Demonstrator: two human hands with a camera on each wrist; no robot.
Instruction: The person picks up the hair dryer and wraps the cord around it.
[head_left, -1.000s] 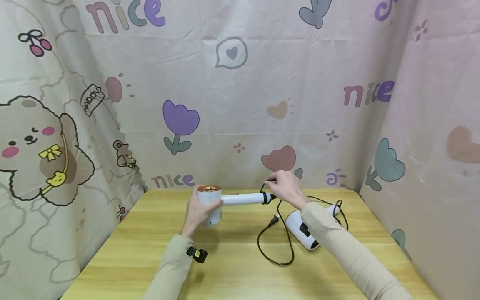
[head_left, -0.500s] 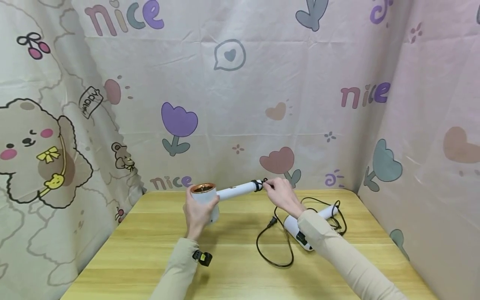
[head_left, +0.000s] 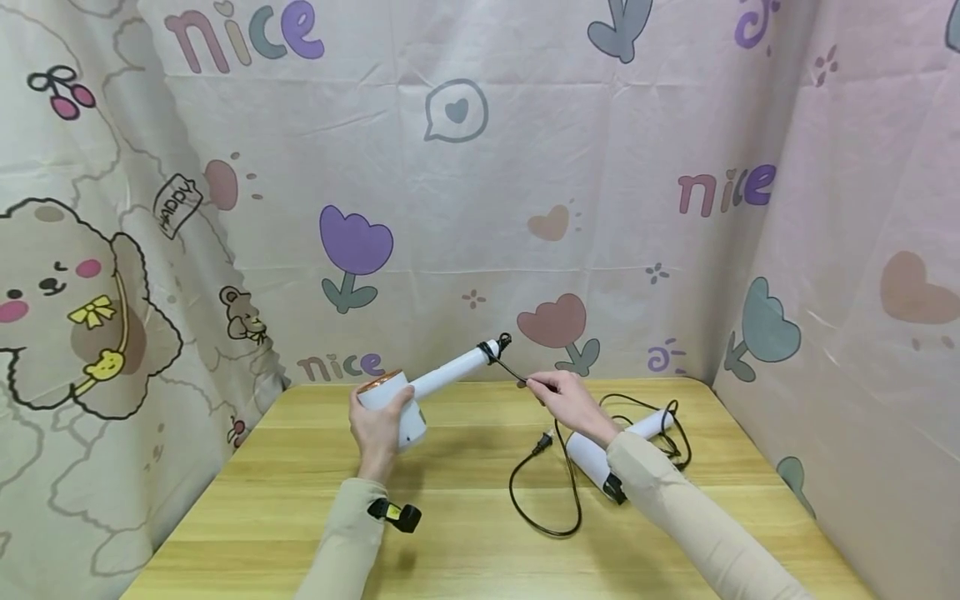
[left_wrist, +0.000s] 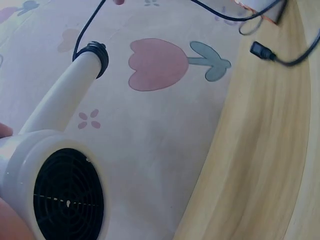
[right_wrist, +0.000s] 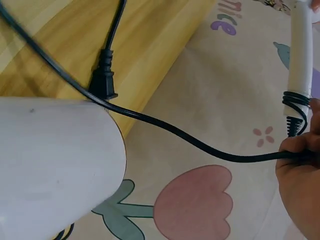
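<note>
My left hand (head_left: 375,429) grips a white hair dryer (head_left: 450,372) round its barrel, held above the table. Its copper-rimmed mouth faces up and its handle slants up to the right. In the left wrist view the black round grille (left_wrist: 68,205) shows. Several turns of black cord (right_wrist: 296,100) are wound round the handle's end. My right hand (head_left: 573,404) pinches that cord, and a taut length (head_left: 512,370) runs from the handle to its fingers. From there the cord drops in a loop to a black plug (head_left: 543,443).
Beneath my right forearm, a second white hair dryer (head_left: 588,457) lies on the wooden table (head_left: 300,508), its own black cord (head_left: 684,437) bunched round its handle. A printed curtain (head_left: 465,208) hangs behind the table and along both sides.
The held hair dryer has risen and tilted, its handle end swinging up and leftward. My right hand has come away from the handle's end, drawing out a straight length of cord.
</note>
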